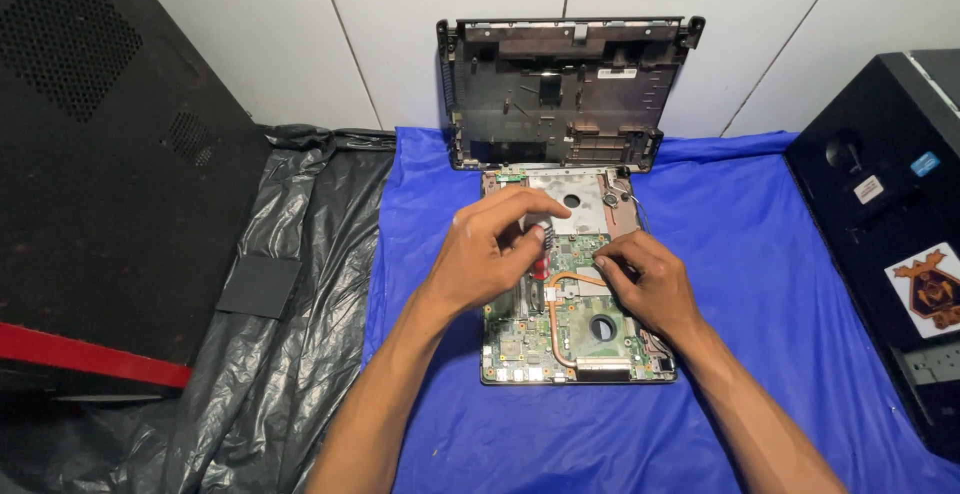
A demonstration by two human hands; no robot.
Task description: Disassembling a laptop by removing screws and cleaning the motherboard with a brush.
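Observation:
An opened laptop base with its green motherboard [520,339] and a copper heat pipe [553,329] lies on a blue cloth [760,254]. My left hand [490,254] is closed on a red-handled screwdriver [540,266], held upright over the middle of the board. My right hand [645,279] rests on the board's right side, fingertips pressing near the heat pipe's upper end. A silver metal plate [580,206] covers the far part of the base.
A black plastic laptop cover [565,94] leans upright against the white tiled wall behind. A black computer case [100,154] stands at left on black plastic sheeting [290,284]. Another black case [890,214] with stickers stands at right.

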